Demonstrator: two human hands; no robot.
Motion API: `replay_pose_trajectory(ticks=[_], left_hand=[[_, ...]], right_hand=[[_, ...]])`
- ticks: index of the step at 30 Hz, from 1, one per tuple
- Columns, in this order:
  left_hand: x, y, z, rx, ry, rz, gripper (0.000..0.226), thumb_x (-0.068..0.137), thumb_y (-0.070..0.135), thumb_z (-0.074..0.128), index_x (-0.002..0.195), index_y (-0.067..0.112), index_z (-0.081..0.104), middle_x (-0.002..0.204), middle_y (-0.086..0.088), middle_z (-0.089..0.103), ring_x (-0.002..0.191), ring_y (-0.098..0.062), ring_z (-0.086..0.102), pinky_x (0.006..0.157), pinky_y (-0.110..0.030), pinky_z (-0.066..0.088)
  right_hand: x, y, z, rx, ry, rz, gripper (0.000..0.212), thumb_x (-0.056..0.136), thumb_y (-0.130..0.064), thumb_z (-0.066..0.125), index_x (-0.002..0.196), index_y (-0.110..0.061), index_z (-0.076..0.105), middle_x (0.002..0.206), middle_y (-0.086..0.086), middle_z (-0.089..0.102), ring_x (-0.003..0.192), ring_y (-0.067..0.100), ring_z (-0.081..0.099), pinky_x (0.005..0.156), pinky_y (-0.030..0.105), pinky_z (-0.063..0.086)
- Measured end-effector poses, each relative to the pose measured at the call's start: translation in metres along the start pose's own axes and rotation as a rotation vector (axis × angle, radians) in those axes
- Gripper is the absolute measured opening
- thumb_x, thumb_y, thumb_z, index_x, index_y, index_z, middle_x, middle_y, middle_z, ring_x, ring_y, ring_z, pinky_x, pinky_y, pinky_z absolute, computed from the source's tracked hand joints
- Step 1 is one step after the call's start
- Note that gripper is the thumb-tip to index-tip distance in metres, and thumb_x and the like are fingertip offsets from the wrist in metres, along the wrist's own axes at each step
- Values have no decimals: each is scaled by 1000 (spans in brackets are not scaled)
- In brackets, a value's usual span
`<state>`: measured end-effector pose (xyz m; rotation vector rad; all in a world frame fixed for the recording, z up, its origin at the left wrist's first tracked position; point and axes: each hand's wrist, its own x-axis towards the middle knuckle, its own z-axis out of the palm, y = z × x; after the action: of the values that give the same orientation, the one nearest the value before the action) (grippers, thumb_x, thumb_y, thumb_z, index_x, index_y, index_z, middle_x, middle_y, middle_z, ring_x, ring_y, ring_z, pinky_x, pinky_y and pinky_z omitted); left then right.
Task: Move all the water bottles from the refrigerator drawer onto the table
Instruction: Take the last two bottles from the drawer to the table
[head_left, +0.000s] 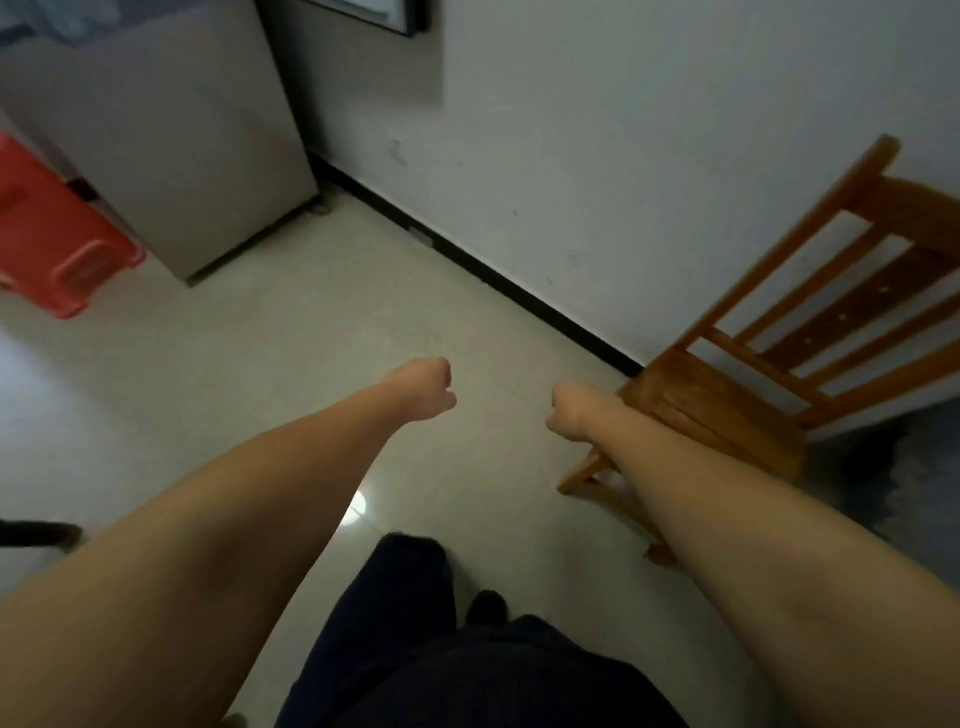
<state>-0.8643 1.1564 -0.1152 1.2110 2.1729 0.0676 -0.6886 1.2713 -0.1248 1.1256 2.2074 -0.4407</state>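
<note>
Both my arms reach forward over a pale tiled floor. My left hand (426, 387) is curled into a fist and holds nothing. My right hand (569, 413) is likewise curled with nothing in it, just in front of a wooden chair. The grey refrigerator (171, 135) stands at the upper left with its side toward me; its drawer is hidden. No water bottle and no table appear in view.
A wooden slat-back chair (779, 364) stands against the white wall on the right. A red plastic stool (57, 234) sits left of the refrigerator. A black skirting strip (493, 275) runs along the wall. My dark trousers and shoe (485, 608) show at the bottom.
</note>
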Motion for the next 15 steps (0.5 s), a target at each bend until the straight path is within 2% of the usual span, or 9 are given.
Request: replay_pose_trajectory(ticks=[8,15], left_hand=[[74,-83,-72,-56,42,-130,32,92,23,54,120,8,54,122,-14,58,111,-30,55,88,-32,44],[141,-159,-182,-67,82,-167,33,93,24,53,123,9,53,126,-12,55,114,-29,53,88,-31,43]], right_hand=[[103,-83,-75,-72,25,-108,35,95,-19,45,127,-7,51,130,14,54,116,31,54,94,35,44],[180,-182,-172,-92,31,-143,37,97,-20,44,130,-5,49,133,15,52,120,32,52,96,34,43]])
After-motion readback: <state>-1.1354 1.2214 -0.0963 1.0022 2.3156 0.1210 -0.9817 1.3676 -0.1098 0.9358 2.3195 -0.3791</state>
